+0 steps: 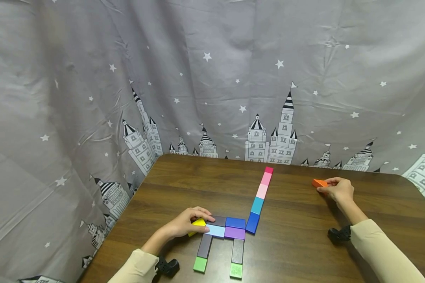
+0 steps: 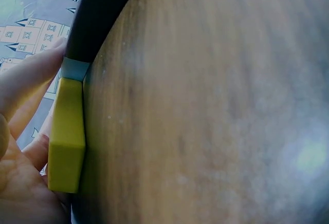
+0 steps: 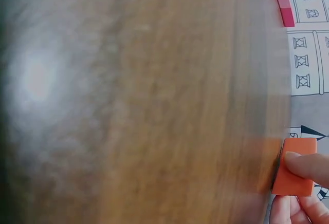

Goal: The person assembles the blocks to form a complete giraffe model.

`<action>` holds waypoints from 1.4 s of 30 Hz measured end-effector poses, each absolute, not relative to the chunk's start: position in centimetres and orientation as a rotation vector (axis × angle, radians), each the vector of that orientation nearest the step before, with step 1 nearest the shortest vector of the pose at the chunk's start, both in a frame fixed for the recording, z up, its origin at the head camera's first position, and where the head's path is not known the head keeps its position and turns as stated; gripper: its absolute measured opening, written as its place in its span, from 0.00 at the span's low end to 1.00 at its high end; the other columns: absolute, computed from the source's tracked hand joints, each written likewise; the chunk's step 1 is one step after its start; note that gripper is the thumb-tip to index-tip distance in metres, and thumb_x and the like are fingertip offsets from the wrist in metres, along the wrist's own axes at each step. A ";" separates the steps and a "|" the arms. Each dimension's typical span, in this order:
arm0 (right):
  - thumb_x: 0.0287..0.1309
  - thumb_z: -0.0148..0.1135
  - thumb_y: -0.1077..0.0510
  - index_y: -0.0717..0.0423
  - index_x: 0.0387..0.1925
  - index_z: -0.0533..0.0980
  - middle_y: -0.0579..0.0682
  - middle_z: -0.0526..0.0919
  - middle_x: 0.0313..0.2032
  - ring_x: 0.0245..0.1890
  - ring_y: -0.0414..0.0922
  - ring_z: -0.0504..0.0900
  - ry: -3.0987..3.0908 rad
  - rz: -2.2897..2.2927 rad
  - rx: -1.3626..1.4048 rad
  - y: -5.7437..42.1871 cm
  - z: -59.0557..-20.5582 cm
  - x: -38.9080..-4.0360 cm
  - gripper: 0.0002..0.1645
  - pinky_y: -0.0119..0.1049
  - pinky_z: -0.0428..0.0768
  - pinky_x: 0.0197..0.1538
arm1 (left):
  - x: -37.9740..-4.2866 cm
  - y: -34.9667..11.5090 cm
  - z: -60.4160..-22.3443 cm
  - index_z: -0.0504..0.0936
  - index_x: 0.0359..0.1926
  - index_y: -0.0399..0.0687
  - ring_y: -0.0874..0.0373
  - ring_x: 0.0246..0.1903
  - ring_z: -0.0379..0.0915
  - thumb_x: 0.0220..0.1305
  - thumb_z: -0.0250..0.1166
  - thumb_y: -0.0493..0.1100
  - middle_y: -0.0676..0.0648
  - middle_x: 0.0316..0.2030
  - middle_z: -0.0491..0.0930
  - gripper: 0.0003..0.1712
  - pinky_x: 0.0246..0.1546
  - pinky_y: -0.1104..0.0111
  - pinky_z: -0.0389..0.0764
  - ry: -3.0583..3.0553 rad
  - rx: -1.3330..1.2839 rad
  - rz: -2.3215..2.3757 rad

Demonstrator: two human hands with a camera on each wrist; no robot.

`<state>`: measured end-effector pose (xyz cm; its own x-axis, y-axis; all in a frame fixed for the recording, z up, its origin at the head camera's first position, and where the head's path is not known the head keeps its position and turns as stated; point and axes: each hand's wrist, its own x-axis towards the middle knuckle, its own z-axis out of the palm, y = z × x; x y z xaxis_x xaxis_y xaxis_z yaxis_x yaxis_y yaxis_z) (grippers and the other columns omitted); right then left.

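Observation:
My right hand (image 1: 340, 190) pinches an orange triangular block (image 1: 318, 183) between thumb and fingers near the table's back right. In the right wrist view, the thumb lies across the face of this orange block (image 3: 295, 180). My left hand (image 1: 184, 224) reaches over a yellow block (image 1: 199, 223), which its fingers partly hide. The left thumb rests at the light blue block (image 1: 217, 231), while the fingers extend to the dark grey block (image 1: 217, 221) behind it. The left wrist view shows the yellow block (image 2: 68, 136) beside the palm, with its end against the light blue block (image 2: 75, 69).
Right of these lie a blue block (image 1: 235, 223) and a purple block (image 1: 235, 233). Two dark legs with green blocks (image 1: 236, 271) at their ends run toward me. A slanting line of blue, teal and pink blocks (image 1: 261, 191) reaches toward the grey castle-print curtain (image 1: 226, 78).

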<state>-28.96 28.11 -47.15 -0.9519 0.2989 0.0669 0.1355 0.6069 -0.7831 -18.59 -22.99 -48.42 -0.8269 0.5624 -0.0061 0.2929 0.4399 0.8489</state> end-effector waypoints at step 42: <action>0.40 0.81 0.66 0.74 0.40 0.81 0.60 0.86 0.31 0.27 0.38 0.75 -2.674 1.329 -0.122 21.6 -46.8 -32.3 0.24 0.30 0.73 0.32 | -18.5 -23.0 -48.4 0.86 0.53 0.43 0.50 0.58 0.69 0.62 0.72 0.42 0.45 0.56 0.77 0.18 0.61 0.61 0.67 2.414 0.744 1.338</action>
